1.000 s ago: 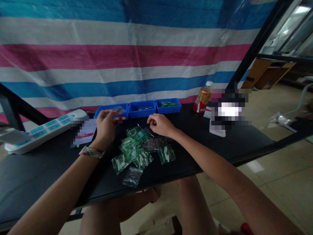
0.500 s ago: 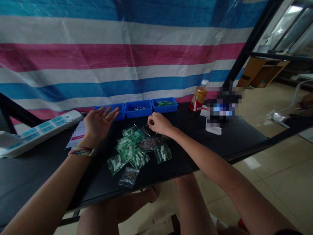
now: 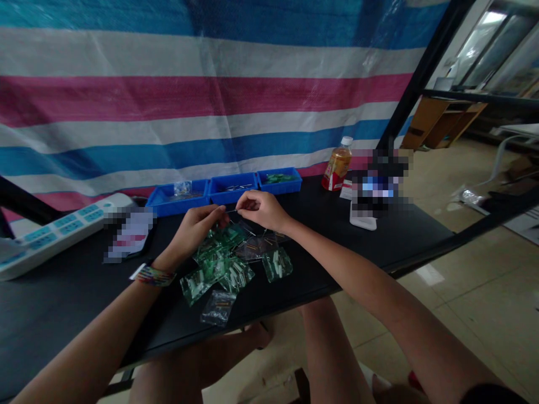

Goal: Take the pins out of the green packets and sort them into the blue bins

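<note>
Both my hands meet above a heap of small clear and green plastic bags (image 3: 229,264) on the black table (image 3: 63,297). My right hand (image 3: 259,209) pinches a thin metal pin (image 3: 231,211) by one end. My left hand (image 3: 197,227), fingers closed, holds the pin's other end. Behind them stand three blue trays: the left tray (image 3: 174,197) holds a small clear bag, the middle tray (image 3: 233,188) holds thin metal pins, the right tray (image 3: 280,180) holds green parts.
A white power strip (image 3: 54,233) lies at the far left beside a blurred card. A bottle of amber drink (image 3: 337,164) and a blurred object on a white stand (image 3: 364,219) sit at the right. A striped tarp hangs behind the table.
My left hand was open near the left tray; it has come back over the bags and closed on the pin. My right hand has lifted the pin off the heap.
</note>
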{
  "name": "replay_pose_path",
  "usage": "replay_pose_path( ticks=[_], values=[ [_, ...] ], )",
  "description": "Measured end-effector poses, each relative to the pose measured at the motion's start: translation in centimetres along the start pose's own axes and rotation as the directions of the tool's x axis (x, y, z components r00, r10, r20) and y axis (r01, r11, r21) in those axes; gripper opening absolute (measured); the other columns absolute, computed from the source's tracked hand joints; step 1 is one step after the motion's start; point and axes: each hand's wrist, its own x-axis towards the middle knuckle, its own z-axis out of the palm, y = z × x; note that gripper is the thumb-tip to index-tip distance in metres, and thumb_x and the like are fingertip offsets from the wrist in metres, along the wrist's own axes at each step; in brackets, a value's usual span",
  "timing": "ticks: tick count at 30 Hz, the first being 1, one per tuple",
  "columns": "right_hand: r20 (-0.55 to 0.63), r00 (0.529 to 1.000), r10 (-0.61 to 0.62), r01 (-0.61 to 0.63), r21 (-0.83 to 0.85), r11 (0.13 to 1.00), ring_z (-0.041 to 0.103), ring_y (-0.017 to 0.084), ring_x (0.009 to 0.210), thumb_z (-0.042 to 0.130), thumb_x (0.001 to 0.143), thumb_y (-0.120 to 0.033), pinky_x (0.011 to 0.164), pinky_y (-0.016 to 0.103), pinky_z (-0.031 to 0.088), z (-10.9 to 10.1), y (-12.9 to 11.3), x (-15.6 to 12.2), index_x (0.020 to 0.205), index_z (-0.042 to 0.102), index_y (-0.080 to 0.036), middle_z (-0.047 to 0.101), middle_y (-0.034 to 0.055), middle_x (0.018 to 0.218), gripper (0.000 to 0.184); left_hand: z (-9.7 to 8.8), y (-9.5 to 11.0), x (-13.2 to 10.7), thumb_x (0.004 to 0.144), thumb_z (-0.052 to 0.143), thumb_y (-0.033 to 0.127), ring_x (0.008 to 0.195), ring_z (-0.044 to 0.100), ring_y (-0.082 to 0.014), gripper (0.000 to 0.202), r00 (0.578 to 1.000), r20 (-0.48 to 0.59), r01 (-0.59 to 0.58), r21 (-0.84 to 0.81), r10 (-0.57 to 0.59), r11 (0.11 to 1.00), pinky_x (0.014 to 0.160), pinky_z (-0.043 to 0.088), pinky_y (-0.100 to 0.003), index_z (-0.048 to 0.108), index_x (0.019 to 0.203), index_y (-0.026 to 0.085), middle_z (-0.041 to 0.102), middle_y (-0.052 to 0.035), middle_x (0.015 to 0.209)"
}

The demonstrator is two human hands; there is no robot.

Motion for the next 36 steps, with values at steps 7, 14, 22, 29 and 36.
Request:
replay_pose_path(
  ticks=[7,14,22,29,36],
  values=[
    [-0.028,0.999,-0.016,0.015,-0.033,0.999,0.062,0.013,0.076,0.071,0.085,-0.017,0.075,0.027,0.053,0.1,-0.2,-0.2,0.085,0.068,-0.018,0.067,0.0016,0.090,0.003,-0.1,0.5,-0.1,0.087,0.072,0.052,0.062,0.057,-0.0198,0.038,1.000,0.008,-0.009,-0.014,0.009,1.000,0.057,0.048,-0.028,0.071,0.063,0.021,0.066,-0.0074,0.064],
    [-0.030,0.985,0.171,-0.163,0.180,0.970,0.064,0.012,0.070,0.074,0.087,-0.025,0.064,0.023,0.053,0.5,0.2,0.0,0.090,0.066,-0.018,0.067,-0.0005,0.084,0.011,0.2,1.1,-0.4,0.078,0.079,0.044,0.062,0.058,-0.0194,0.023,0.999,-0.052,0.006,-0.102,-0.011,0.995,0.057,0.048,-0.028,0.074,0.075,0.021,0.066,-0.0050,0.067],
    [0.036,0.943,0.330,-0.316,0.400,0.860,0.067,0.010,0.062,0.076,0.086,-0.026,0.059,0.021,0.058,-0.1,-0.1,0.2,0.088,0.066,-0.018,0.071,-0.0007,0.076,0.013,0.3,1.0,-0.5,0.075,0.082,0.036,0.063,0.063,-0.0195,0.017,0.995,-0.098,0.013,-0.114,-0.025,0.993,0.057,0.048,-0.027,0.075,0.079,0.021,0.071,-0.0053,0.069],
    [-0.042,0.968,0.246,-0.205,0.428,0.880,0.067,0.012,0.068,0.079,0.075,-0.021,0.065,0.025,0.060,0.2,-0.1,0.3,0.085,0.067,-0.018,0.068,-0.0025,0.076,0.016,0.3,1.4,-0.4,0.079,0.076,0.041,0.063,0.061,-0.0203,0.021,0.997,-0.027,0.062,-0.134,-0.066,0.989,0.057,0.049,-0.028,0.073,0.073,0.021,0.070,-0.0069,0.069],
    [-0.030,0.974,0.226,-0.199,0.365,0.909,0.066,0.012,0.069,0.078,0.075,-0.019,0.066,0.025,0.059,0.5,0.0,0.3,0.086,0.068,-0.018,0.067,-0.0022,0.078,0.016,0.4,1.3,-0.3,0.080,0.075,0.041,0.062,0.060,-0.0200,0.023,0.998,-0.045,0.048,-0.134,-0.054,0.990,0.057,0.051,-0.028,0.071,0.068,0.022,0.068,-0.0065,0.067]
  ],
)
